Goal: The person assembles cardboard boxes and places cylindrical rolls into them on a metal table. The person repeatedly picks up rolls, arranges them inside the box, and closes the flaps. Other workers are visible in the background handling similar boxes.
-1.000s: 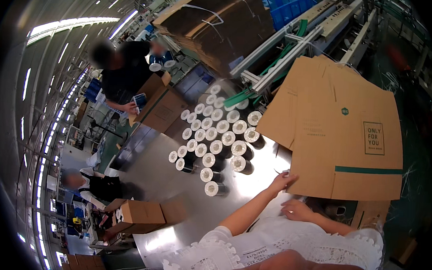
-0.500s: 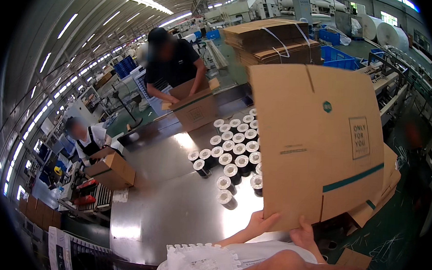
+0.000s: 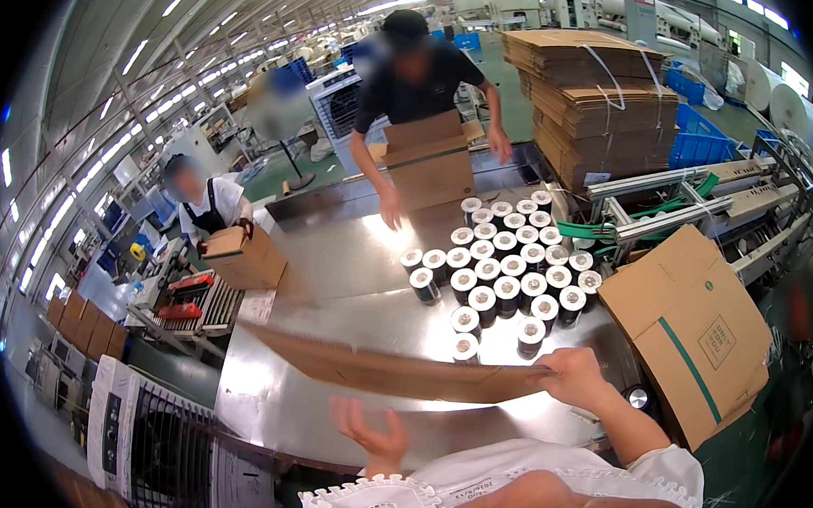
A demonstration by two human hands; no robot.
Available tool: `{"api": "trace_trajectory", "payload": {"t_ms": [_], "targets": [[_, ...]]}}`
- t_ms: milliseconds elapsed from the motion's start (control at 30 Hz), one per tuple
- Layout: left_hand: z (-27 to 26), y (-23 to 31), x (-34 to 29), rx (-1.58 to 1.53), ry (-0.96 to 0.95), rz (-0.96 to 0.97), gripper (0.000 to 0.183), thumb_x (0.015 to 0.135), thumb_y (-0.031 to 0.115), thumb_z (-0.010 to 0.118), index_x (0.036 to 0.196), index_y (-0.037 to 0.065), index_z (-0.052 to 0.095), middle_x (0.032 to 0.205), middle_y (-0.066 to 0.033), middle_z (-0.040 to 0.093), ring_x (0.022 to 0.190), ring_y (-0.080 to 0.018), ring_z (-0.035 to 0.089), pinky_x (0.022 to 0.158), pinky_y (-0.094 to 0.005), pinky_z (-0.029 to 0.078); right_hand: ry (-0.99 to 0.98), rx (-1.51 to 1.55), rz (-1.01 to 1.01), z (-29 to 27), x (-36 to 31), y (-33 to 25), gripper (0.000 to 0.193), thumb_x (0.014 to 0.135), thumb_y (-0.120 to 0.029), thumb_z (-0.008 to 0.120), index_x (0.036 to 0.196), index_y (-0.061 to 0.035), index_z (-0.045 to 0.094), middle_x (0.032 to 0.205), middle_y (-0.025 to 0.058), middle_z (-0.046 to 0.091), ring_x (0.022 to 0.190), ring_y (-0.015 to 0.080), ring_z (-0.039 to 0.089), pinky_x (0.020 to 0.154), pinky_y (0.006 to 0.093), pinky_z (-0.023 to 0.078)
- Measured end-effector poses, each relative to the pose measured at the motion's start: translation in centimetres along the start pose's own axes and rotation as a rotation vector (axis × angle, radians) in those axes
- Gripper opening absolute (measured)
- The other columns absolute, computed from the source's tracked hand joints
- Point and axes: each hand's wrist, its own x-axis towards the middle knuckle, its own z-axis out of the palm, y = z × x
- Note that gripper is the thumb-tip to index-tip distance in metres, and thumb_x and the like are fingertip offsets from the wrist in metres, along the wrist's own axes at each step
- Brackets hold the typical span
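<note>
A flattened cardboard box point(image 3: 400, 369) hangs edge-on above the metal table, blurred toward its left end. My right hand point(image 3: 573, 375) grips its right end, fingers wrapped around the edge. My left hand point(image 3: 370, 431) is on the near side of the cardboard, apart from it, with its fingers spread and nothing in them. Just beyond the cardboard stand several dark cylindrical rolls point(image 3: 508, 287) with white round tops, grouped upright on the table. More flat boxes point(image 3: 696, 334) lean in a pile to the right of my right arm.
Across the metal table point(image 3: 322, 277), a person point(image 3: 425, 80) stands behind an open carton point(image 3: 432, 177). Another person point(image 3: 211, 202) handles a carton point(image 3: 245, 257) by a roller conveyor point(image 3: 197, 312) at left. Strapped cardboard stacks point(image 3: 598, 108) and a machine rail point(image 3: 675, 208) stand at right.
The flat box has swung from upright at my right to edge-on over the table. My left hand has let go of it; my right hand still holds it. The view has shifted.
</note>
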Motion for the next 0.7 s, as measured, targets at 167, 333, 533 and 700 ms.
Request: {"api": "trace_trajectory", "payload": {"t_ms": [167,333,533,700], "targets": [[-2.2,-6.2,2.5,0.307,-0.441,0.046,0.038,0.092,0.028,0.046,0.120,0.004,0.056,0.120,-0.0164,0.057,0.118,-0.0388,0.047,0.106,-0.0551,0.025,-0.180,-0.285,-0.099,-0.2,0.8,1.7,0.028,0.072,-0.023,0.071,0.097,-0.0125,0.065,0.088,0.0054,0.064,0.087,0.0237,0.061,0.078,0.0411,0.045],[-0.8,-8.5,4.1,0.227,-0.712,-0.008,0.041,0.095,0.035,0.044,0.122,0.008,0.058,0.121,-0.0130,0.059,0.119,-0.0350,0.049,0.108,-0.0533,0.025,-0.052,-0.431,-0.157,3.3,-1.9,0.3,0.075,0.068,-0.020,0.075,0.136,-0.0142,0.042,0.137,0.0052,0.044,0.132,0.0274,0.034,0.107,0.0605,0.015],[3.2,-10.3,7.2,0.193,-1.062,-0.046,0.047,0.096,0.044,0.042,0.125,0.012,0.058,0.131,-0.0103,0.055,0.126,-0.0315,0.046,0.107,-0.0512,0.028,0.195,-0.265,-0.128,4.7,-4.2,-0.8,0.047,0.068,-0.001,0.060,0.112,-0.0166,0.062,0.120,0.0016,0.057,0.118,0.0210,0.048,0.103,0.0524,0.020],[4.4,-13.0,9.3,0.099,-1.469,-0.112,0.047,0.093,0.049,0.045,0.121,0.015,0.063,0.132,-0.0069,0.055,0.128,-0.0309,0.044,0.109,-0.0479,0.027,0.466,0.007,-0.225,6.4,-4.9,0.0,0.035,0.050,0.005,0.053,0.068,-0.0222,0.065,0.063,-0.0070,0.054,0.065,0.0139,0.054,0.079,0.0339,0.033]]}}
